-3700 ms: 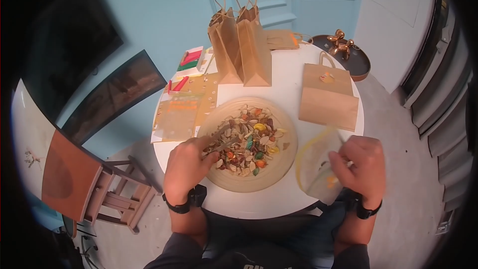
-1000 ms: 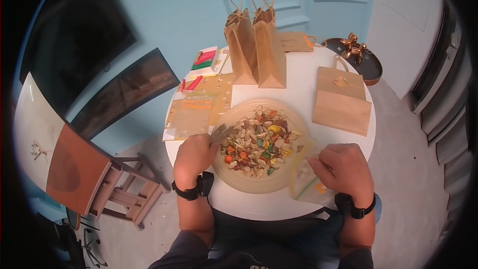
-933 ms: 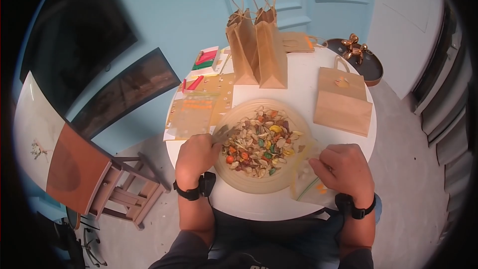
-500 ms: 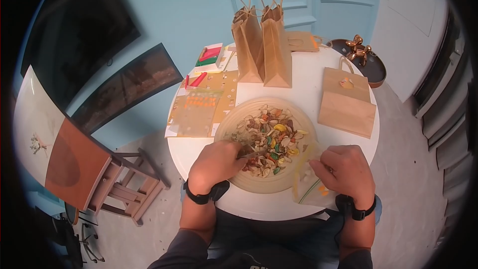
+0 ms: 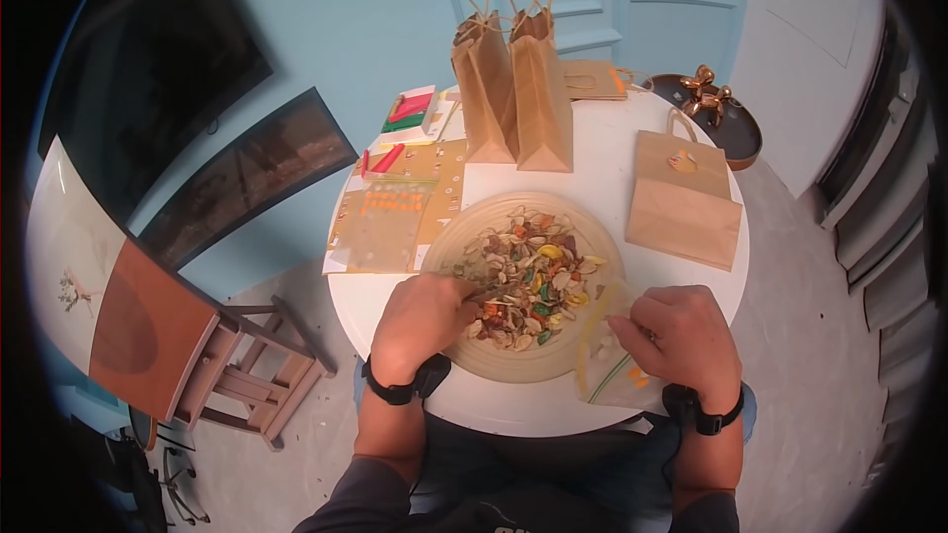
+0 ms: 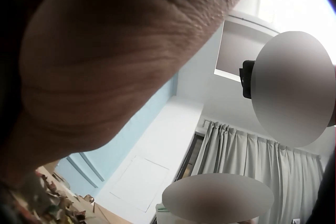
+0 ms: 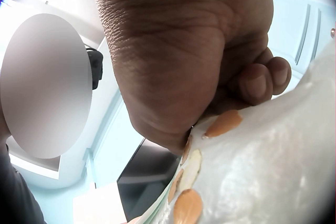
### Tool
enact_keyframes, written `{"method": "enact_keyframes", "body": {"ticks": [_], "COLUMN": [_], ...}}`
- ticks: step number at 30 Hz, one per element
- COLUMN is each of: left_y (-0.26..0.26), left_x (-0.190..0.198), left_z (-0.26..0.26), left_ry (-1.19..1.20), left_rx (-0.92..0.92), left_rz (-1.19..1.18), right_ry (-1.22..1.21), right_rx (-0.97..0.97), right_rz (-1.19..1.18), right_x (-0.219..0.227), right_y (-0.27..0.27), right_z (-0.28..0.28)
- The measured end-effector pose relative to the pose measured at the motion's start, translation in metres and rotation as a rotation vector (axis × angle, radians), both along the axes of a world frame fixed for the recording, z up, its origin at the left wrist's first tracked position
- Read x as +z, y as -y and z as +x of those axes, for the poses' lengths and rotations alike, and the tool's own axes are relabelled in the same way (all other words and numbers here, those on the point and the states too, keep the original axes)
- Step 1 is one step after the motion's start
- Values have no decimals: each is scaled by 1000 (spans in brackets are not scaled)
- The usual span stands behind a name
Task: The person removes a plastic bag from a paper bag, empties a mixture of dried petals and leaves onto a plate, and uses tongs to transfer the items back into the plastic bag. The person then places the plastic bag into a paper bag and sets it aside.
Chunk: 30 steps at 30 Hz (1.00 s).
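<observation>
A round beige plate (image 5: 456,239) holds a loose heap of potpourri (image 5: 528,266), dried petals and pods with green, orange and yellow pieces. Over its near left part, my left hand (image 5: 423,318) grips a pair of tongs; their tips dip toward the heap and are mostly hidden by the fingers. My right hand (image 5: 683,334) pinches a clear zip bag (image 5: 612,375) at the plate's right rim, its mouth toward the plate. In the right wrist view, orange and pale pieces show along the translucent bag (image 7: 247,166), below curled fingers (image 7: 255,85).
Two upright paper bags (image 5: 541,104) stand at the back of the round white table (image 5: 602,133). Another paper bag (image 5: 684,202) lies at the right. On the left are a flat clear bag (image 5: 380,227), patterned card and red sticks (image 5: 387,158). A wooden stool (image 5: 247,375) stands beside the table.
My left hand has moved right from the plate's left rim, bringing the tongs over the potpourri. The right hand brought the bag in from the right to the rim, then stayed nearly still.
</observation>
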<state>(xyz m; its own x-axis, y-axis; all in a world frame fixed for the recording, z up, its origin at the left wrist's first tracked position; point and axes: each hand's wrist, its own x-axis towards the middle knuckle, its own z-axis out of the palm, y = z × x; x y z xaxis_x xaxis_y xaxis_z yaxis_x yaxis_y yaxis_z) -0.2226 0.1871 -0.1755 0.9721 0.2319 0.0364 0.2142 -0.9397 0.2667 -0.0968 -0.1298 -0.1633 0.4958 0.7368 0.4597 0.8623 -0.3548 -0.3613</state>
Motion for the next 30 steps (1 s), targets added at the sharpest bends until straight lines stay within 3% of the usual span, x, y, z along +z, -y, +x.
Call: {"method": "enact_keyframes", "body": {"ticks": [8,14,17,24,30], "left_y": [8,50,71,47,40], "left_x": [18,21,25,27,6], "left_z": [-11,-15,-14,-24,-24], "left_ry": [105,279,212,101,31], "left_rx": [19,-240,-398,-210,-216], "left_rz": [-47,-101,-118,9,52], "right_ry": [-5,-1,4,-12,-3], "right_rx": [-6,-11,-21,-31,-28], "right_rz": [0,3,15,31,27], "right_x": [-2,-2,0,2,0], "right_y": [3,5,6,15,14], "right_z": [1,2,3,4,2]}}
